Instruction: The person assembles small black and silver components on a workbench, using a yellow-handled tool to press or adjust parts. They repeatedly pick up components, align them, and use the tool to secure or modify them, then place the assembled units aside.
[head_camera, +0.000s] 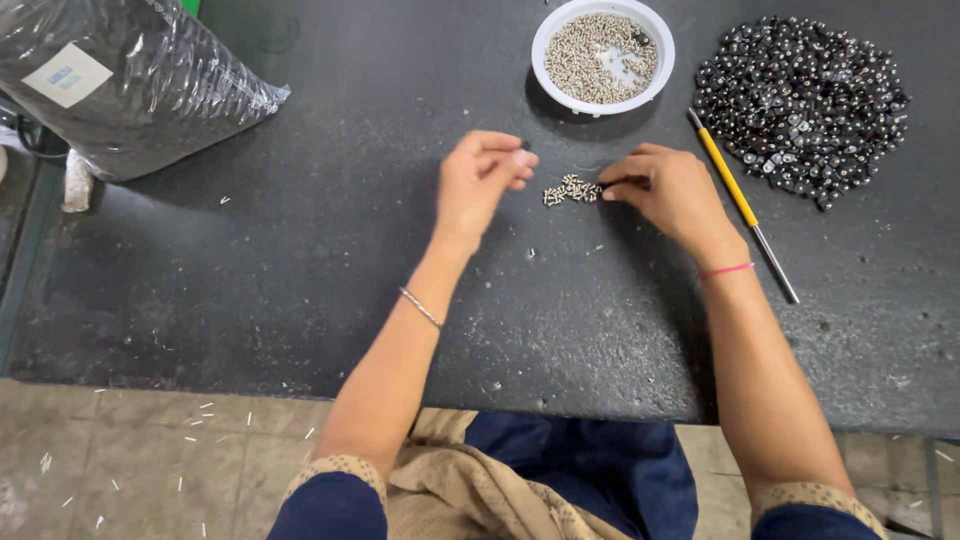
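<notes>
A small heap of tiny silver screws (571, 189) lies on the dark table (300, 250) between my two hands. My left hand (480, 180) hovers just left of the heap, fingers pinched together around a small dark part at the fingertips. My right hand (668, 188) rests right of the heap, its thumb and forefinger pinched at the heap's edge on a screw. A thin bangle circles my left wrist and a pink thread my right wrist.
A white bowl (603, 55) of silver screws stands at the back. A pile of small black parts (800, 105) lies at the back right. A yellow-handled screwdriver (735, 195) lies beside my right hand. A large clear-wrapped dark bag (120, 80) fills the back left corner.
</notes>
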